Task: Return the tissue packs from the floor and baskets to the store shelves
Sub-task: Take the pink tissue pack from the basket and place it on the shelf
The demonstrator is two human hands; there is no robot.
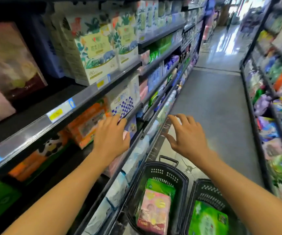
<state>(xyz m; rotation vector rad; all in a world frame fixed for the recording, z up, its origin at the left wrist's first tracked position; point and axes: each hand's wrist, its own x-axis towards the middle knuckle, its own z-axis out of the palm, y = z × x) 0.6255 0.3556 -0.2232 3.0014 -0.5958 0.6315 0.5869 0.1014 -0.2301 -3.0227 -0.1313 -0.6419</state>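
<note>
My left hand point(111, 136) rests against a pale purple-and-pink tissue pack point(131, 128) on the middle shelf, fingers spread over its near side; a firm grip cannot be made out. My right hand point(187, 133) hovers open in the aisle, just right of the shelf edge, holding nothing. Below, a black basket point(184, 180) holds a pink tissue pack point(154, 212) lying over a green one point(160, 185). A second black basket point(206, 190) to its right holds a green pack point(208, 219). An orange pack point(87, 122) and a blue-checked white pack point(125, 100) stand on the same shelf.
The left shelving point(79, 100) carries floral white packs point(94, 46) above and blue-white packs point(136, 155) on the lower tier. A second rack point(272, 92) lines the right side. The grey aisle floor point(213, 102) runs ahead between them.
</note>
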